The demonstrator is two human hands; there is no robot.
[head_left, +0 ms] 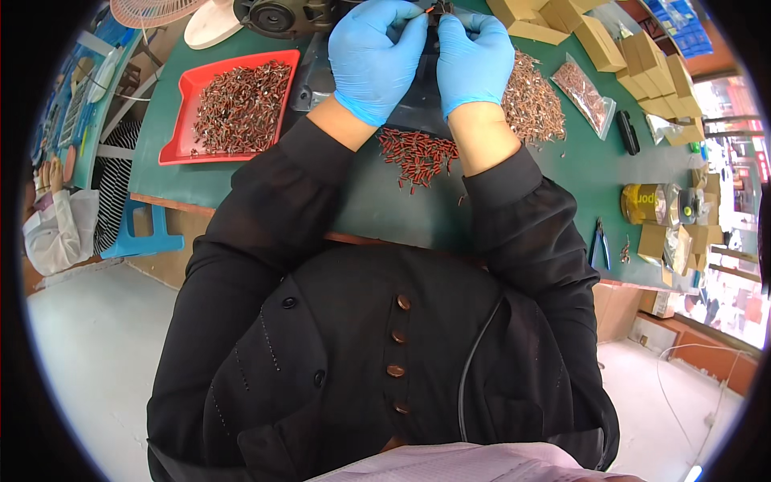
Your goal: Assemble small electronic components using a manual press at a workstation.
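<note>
My left hand (375,63), in a blue glove, is closed in a pinch at the top edge of the view, beside a dark metal fixture. A tiny reddish-orange tip (429,10) shows at its fingertips. Close by, my right hand (475,64), gloved the same, has its thumb and finger pressed together at the fixture; what they hold is hidden. Below my wrists lies a pile of small dark-red cylindrical parts (416,156). Right of my right wrist spreads a heap of small copper-coloured parts (532,103). A red tray (178,120) on the left holds many small dark-red and silvery parts.
A dark machine (277,18) and a fan (152,10) stand at the far left. On the right are a clear bag of parts (582,92), yellowish cardboard boxes (646,64), a black case (627,132), blue-handled pliers (599,243) and a tape roll (642,203). A co-worker's hand (55,174) shows far left.
</note>
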